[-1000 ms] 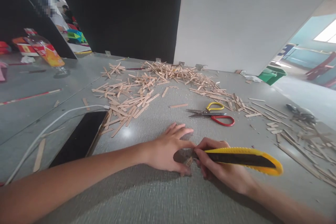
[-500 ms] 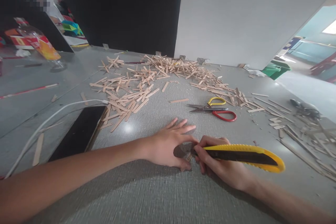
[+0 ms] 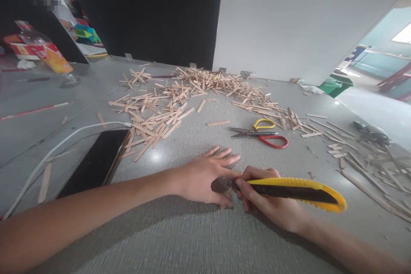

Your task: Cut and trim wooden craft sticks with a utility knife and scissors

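Note:
My right hand point(image 3: 261, 192) is closed around a yellow-and-black utility knife point(image 3: 298, 192), its handle pointing right. The knife's tip is hidden by the fingers near the tabletop. My left hand point(image 3: 208, 180) rests on the table, with thumb and index finger curved around a small wooden stick piece point(image 3: 230, 192) and the other fingers spread. The thumb tip touches that piece, partly covering it. Both hands meet at the left index fingertip. Beyond them lie scissors point(image 3: 257, 133) with one yellow and one red handle, blades apart.
Many wooden craft sticks point(image 3: 205, 83) are heaped in an arc on the grey table point(image 3: 180, 239). A phone point(image 3: 94, 162) with a white cable point(image 3: 58, 147) lies left. Cut strips point(image 3: 369, 188) are scattered right. A plastic bottle point(image 3: 51, 53) stands far left; behind is a panel point(image 3: 272, 21).
Both hands keep nearly the same place. The knife handle has shifted very slightly left, and the whole view has moved a little.

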`<state>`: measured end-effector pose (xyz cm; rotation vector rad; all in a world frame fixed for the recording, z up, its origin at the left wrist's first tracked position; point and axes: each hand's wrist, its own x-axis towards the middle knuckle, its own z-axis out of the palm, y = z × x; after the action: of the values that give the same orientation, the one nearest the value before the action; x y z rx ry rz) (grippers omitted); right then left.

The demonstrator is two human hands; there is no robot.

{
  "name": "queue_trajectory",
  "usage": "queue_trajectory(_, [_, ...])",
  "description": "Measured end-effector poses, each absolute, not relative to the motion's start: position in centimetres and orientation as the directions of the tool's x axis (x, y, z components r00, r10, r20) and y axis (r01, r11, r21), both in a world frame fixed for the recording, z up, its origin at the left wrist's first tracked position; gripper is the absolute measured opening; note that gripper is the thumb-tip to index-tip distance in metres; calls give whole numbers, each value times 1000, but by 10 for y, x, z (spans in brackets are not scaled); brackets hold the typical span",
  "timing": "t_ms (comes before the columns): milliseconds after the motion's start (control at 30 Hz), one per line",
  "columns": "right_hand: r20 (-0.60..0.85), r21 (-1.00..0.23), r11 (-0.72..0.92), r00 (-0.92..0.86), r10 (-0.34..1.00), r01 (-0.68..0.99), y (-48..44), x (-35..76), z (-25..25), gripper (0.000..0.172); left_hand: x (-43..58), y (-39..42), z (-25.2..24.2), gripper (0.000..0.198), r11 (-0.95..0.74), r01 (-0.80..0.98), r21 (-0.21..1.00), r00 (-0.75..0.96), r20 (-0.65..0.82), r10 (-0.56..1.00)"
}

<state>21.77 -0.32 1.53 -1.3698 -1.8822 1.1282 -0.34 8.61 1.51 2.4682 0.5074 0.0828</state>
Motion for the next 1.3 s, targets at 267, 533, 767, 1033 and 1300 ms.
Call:
queue_trajectory(267, [-74, -864, 101, -323, 944, 493, -4, 218, 14, 41, -4, 86, 19, 72, -742, 337, 580, 931, -89, 353])
queue_trajectory(533, [-47, -839, 140, -327, 944, 525, -3, 217, 16, 39, -5, 86, 16, 59, -742, 327, 585, 933, -76, 350])
queue_trajectory(767, [-80, -857, 102, -326, 942, 505, -5, 217, 14, 38, -6, 85, 14, 62, -735, 317, 599, 932, -54, 358])
queue_trajectory(1033, [-2, -837, 183, -338, 941, 516, -5, 215, 15, 33, -6, 85, 14, 70, -731, 307, 610, 934, -47, 354])
queue_trajectory(1300, [139, -768, 368, -425, 895, 525, -4, 214, 11, 37, -7, 87, 17, 77, -735, 304, 606, 939, -62, 338])
